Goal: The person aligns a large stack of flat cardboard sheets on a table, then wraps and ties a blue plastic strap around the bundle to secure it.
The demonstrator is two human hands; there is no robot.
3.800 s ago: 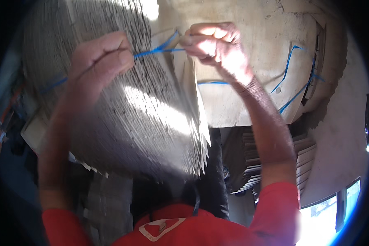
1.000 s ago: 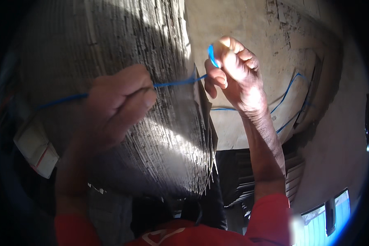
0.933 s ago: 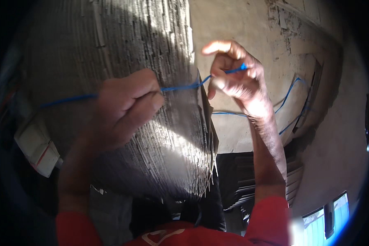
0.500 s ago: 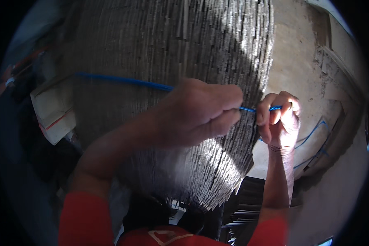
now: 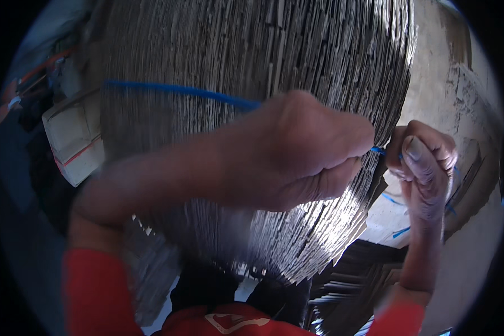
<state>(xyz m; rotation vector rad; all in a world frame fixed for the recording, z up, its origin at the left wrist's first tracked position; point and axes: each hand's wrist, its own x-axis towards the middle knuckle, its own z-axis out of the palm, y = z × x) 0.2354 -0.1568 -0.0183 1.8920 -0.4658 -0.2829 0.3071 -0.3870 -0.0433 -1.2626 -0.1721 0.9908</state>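
A large stack of thin flat sheets, edges toward me, looks like cardboard [image 5: 207, 50] and fills the middle of the view. Across it runs a blue strap [image 5: 179, 89], coming from the left. My left hand [image 5: 302, 154] is closed around this strap in front of the stack. Just past the stack's right edge, my right hand [image 5: 423, 159] is also closed on the strap, thumb folded over the fingers. A short stretch of blue shows between the two fists. What lies inside each fist is hidden.
A white box [image 5: 75, 140] with a red stripe stands at the left. Loose blue strap [image 5: 400, 232] lies on the pale surface at the right. More dark stacked sheets [image 5: 347, 280] sit at the lower right, close to my legs.
Both fists have shifted to the right along with the strap. My right thumb now folds over its fingers. The stack also appears larger and farther right in the view.
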